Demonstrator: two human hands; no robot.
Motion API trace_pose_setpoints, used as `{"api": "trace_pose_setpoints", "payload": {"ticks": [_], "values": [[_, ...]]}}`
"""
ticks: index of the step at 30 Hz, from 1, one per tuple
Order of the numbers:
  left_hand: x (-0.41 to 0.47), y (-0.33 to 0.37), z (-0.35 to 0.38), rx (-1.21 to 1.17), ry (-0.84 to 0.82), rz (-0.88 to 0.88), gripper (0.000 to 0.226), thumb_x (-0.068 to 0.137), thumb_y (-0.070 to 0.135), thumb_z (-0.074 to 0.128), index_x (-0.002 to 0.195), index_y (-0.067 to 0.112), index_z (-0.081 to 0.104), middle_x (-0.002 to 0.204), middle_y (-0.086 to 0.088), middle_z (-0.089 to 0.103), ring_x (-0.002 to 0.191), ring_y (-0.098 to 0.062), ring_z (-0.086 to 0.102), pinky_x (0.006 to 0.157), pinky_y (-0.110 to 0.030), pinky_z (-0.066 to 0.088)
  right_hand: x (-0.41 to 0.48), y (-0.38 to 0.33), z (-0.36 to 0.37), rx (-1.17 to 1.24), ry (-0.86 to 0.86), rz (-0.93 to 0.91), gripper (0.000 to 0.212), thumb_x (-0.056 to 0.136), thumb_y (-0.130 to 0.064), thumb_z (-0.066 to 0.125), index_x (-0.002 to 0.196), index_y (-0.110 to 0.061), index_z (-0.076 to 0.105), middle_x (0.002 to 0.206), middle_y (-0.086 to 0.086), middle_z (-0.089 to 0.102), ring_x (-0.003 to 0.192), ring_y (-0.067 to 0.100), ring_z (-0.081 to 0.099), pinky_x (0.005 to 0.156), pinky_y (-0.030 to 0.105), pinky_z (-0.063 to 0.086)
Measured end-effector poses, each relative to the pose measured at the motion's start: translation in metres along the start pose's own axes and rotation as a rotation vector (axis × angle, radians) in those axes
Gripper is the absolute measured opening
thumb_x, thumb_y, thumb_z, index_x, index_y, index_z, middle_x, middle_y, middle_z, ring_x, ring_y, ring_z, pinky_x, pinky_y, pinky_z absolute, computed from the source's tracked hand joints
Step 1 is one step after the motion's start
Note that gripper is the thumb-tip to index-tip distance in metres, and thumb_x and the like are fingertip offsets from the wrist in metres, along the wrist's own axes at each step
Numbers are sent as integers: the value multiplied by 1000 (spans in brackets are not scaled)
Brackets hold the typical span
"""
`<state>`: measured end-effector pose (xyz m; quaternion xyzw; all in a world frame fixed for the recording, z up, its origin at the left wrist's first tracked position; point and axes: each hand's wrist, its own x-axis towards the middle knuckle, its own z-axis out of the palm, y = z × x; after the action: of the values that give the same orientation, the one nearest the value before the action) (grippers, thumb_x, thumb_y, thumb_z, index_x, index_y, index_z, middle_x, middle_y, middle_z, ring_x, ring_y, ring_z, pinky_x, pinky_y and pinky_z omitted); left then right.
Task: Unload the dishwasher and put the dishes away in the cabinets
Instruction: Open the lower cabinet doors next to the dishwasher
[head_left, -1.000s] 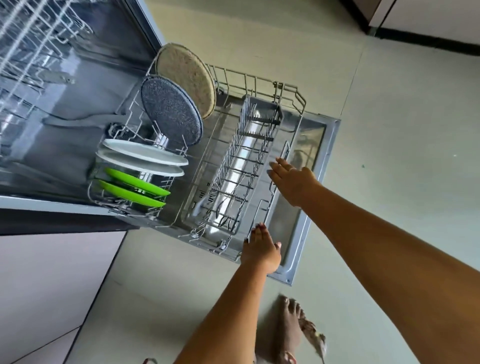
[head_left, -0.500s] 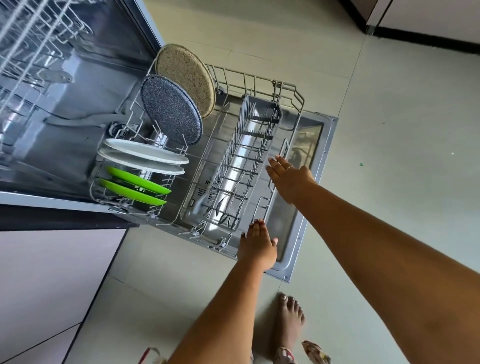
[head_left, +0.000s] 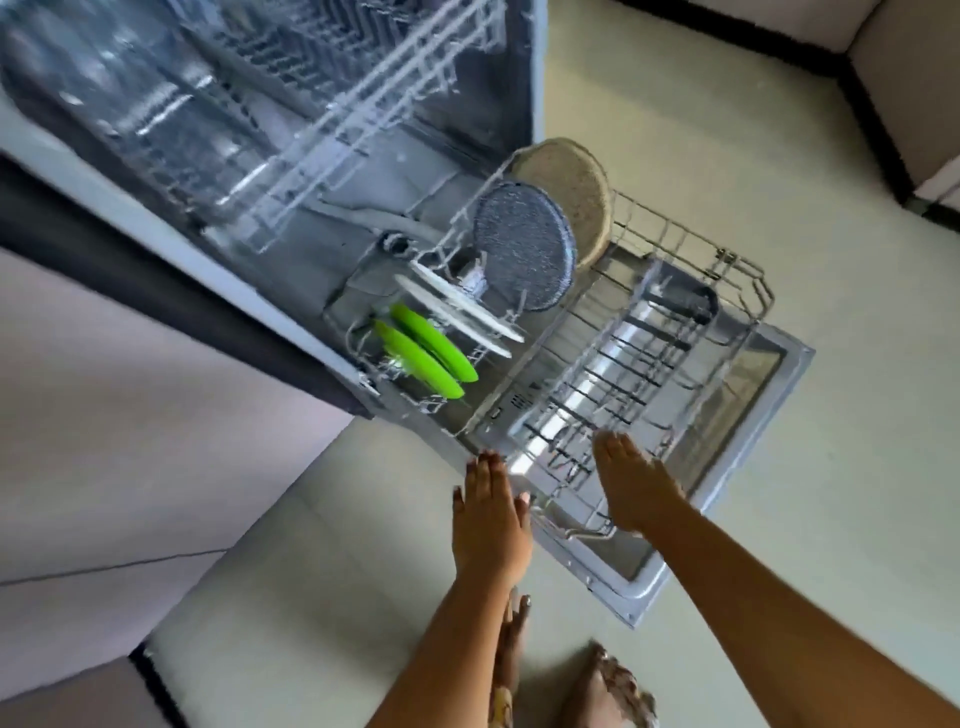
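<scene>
A bare foot (head_left: 511, 639) stands on the pale tiled floor (head_left: 810, 545), just behind the left wrist. The left hand (head_left: 488, 514) is flat and wide, fingers straight and close together, holding nothing. Its fingertips reach the near corner of the open dishwasher door (head_left: 748, 395), but contact cannot be told. The right hand (head_left: 631, 483), beside it, is likewise spread flat and empty. It lies over the front wires of the pulled-out lower rack (head_left: 623, 364), and whether it presses them is unclear.

Beyond the left fingertips, two green plates (head_left: 421, 364) stand on edge in the rack's far-left slots. Two white plates (head_left: 467, 305) stand just past them. Farther on is a grey speckled plate (head_left: 524, 249), with a beige speckled plate (head_left: 571, 187) behind it. The part of the rack ahead of the right hand shows bare tines.

A small vented panel on the door ahead of the left hand carries marks too blurred to read. Farthest, up and left of both hands, the upper rack (head_left: 363, 93) sits blurred inside the tub. A pale cabinet front (head_left: 130, 441) lies left of the left hand.
</scene>
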<state>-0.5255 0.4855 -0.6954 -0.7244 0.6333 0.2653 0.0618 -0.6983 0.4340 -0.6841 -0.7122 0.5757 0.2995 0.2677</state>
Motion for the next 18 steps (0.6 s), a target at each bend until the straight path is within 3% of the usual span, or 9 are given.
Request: {"api": "trace_pose_setpoints", "payload": {"ticks": [3,5,7,10,14,18], "values": [[-17,-49,-21,-178,77,-192,69,93,44,18,128,-4,54,128,-19,59,115,-34,60,83,-50,52,-14,-72,-15,237,-3,-180,72,94,-4,36,149,-2,-11,157,16,-15,147,27,-9,120,34,4],[-37,-88,-40,-348,149,-339,87,91,59,0,141,-3,34,146,-20,38,134,-32,40,102,-48,39,-24,-125,-34,374,-2,-298,76,89,6,34,150,-5,-10,157,13,-15,147,25,-12,116,26,-5],[-58,-129,-51,-456,258,-486,71,96,50,9,149,4,13,157,-13,13,146,-25,15,114,-40,20,-35,-170,-52,402,7,-382,77,89,6,35,150,-8,-10,158,10,-15,147,22,-12,116,25,-5],[-87,-190,-65,-588,468,-642,58,102,27,31,149,4,8,158,-10,3,147,-24,4,117,-35,7,-48,-230,-68,383,24,-486,76,93,-1,38,150,-11,-11,159,6,-14,147,17,-12,117,25,0],[-122,-268,-89,-619,653,-751,58,100,16,39,148,2,10,158,-12,2,147,-25,3,118,-33,2,-63,-323,-86,345,50,-598,79,93,-8,44,150,-11,-11,159,2,-14,147,16,-11,117,26,5],[-150,-318,-141,-682,837,-705,59,100,16,37,149,5,7,159,-7,-3,147,-22,0,118,-30,4,-92,-415,-99,464,32,-734,80,94,-7,46,151,-16,-10,159,-1,-12,146,14,-12,118,27,0]]}}
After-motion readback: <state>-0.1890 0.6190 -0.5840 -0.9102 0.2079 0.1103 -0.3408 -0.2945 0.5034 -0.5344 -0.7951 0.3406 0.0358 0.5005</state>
